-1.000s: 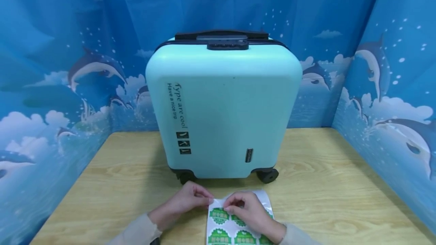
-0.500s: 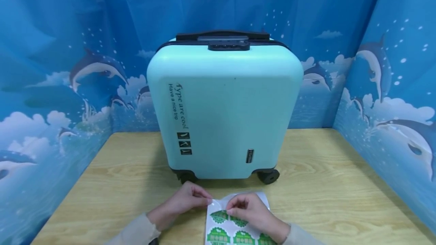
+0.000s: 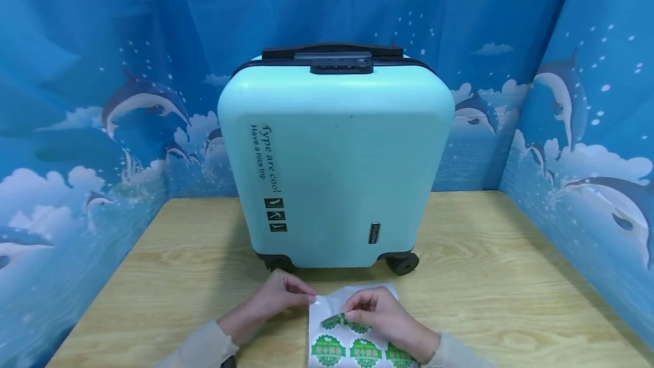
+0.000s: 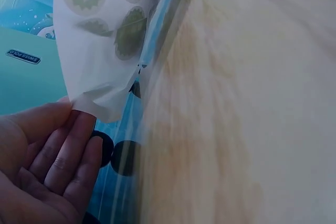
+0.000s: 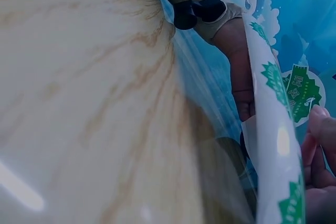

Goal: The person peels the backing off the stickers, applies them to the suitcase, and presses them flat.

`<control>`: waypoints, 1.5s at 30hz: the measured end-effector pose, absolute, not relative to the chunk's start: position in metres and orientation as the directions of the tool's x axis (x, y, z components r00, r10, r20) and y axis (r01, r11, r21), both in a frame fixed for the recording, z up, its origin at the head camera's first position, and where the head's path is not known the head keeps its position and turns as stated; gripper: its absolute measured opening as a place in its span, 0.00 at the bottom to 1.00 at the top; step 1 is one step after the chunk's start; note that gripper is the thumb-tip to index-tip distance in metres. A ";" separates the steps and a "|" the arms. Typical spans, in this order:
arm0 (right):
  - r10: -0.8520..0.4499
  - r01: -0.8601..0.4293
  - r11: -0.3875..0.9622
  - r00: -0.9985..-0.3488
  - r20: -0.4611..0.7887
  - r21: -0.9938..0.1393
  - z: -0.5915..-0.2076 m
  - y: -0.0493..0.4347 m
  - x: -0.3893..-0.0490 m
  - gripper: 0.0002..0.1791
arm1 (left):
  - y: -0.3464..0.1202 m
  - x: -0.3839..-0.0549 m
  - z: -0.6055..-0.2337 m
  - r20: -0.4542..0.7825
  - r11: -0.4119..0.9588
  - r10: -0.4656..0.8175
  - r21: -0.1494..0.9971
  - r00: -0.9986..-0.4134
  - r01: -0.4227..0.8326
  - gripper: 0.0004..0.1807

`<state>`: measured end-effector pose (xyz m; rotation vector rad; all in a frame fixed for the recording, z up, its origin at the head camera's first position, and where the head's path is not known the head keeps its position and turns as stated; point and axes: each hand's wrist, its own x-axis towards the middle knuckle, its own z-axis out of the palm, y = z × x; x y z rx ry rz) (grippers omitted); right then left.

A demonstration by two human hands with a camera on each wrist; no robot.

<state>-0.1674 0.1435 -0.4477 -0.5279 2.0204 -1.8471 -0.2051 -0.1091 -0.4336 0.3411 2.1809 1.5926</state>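
A white sheet of round green stickers (image 3: pixel 316 322) is held up at the table's near edge, its upper part bending. My left hand (image 3: pixel 278 297) pinches the top left corner between thumb and fingers; the left wrist view shows that corner creased under the thumb (image 4: pixel 44 121). With thumb and forefinger my right hand (image 3: pixel 375 316) pinches the edge of a green sticker (image 3: pixel 333 320), which is lifted and folded back from the sheet. In the right wrist view this sticker (image 5: pixel 300 94) stands away from the sheet's face (image 5: pixel 283 142). Other stickers still lie flat in rows below.
A mint-green suitcase (image 3: pixel 337 169) stands upright just beyond the hands, its black wheels (image 3: pixel 402 264) on the wood-patterned table (image 3: pixel 475 277). Blue curtains (image 3: pixel 317 4) with dolphins enclose the back and both sides. A black item (image 5: pixel 199 11) sits at the left sleeve.
The top left sticker, flat on the sheet a second ago, has been peeled up and folded over by my right hand, which has shifted slightly right. My left hand keeps its pinch on the corner.
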 end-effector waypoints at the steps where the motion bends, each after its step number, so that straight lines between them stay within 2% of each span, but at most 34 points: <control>1: -0.500 -0.027 0.068 -0.866 -0.011 -0.997 -0.448 0.144 -0.168 0.16 | -0.110 -0.206 -0.434 -0.186 0.312 0.432 0.949 -0.883 -0.047 0.11; 7: -0.560 -0.004 -0.052 -0.828 0.032 -0.999 -0.449 0.147 -0.169 0.17 | -0.111 -0.207 -0.434 -0.185 0.317 0.436 0.947 -0.881 -0.042 0.11; 12: -0.611 0.025 -0.181 -0.786 0.093 -0.983 -0.451 0.152 -0.169 0.04 | -0.112 -0.206 -0.433 -0.145 0.326 0.433 0.945 -0.890 0.005 0.10; 14: -0.616 0.038 -0.192 -0.783 0.090 -0.981 -0.450 0.154 -0.170 0.06 | -0.112 -0.205 -0.432 -0.133 0.323 0.438 0.946 -0.889 0.018 0.10; 17: -0.605 0.048 -0.164 -0.794 0.062 -0.985 -0.448 0.156 -0.170 0.07 | -0.112 -0.205 -0.430 -0.131 0.315 0.452 0.949 -0.882 0.021 0.10; 22: -0.579 0.089 -0.104 -0.815 -0.013 -0.991 -0.444 0.156 -0.170 0.04 | -0.113 -0.207 -0.429 -0.132 0.304 0.476 0.952 -0.869 0.021 0.10; 31: -0.425 0.073 0.115 -0.898 -0.115 -0.991 -0.433 0.159 -0.172 0.14 | -0.115 -0.208 -0.427 -0.066 0.318 0.480 0.942 -0.875 0.103 0.10; 36: -0.403 0.032 0.177 -0.909 -0.103 -0.984 -0.418 0.162 -0.178 0.15 | -0.114 -0.206 -0.415 -0.064 0.330 0.503 0.936 -0.862 0.124 0.10; 45: -0.428 -0.088 0.274 -0.903 -0.040 -0.958 -0.389 0.159 -0.184 0.12 | -0.104 -0.203 -0.394 -0.035 0.306 0.559 0.937 -0.829 0.167 0.17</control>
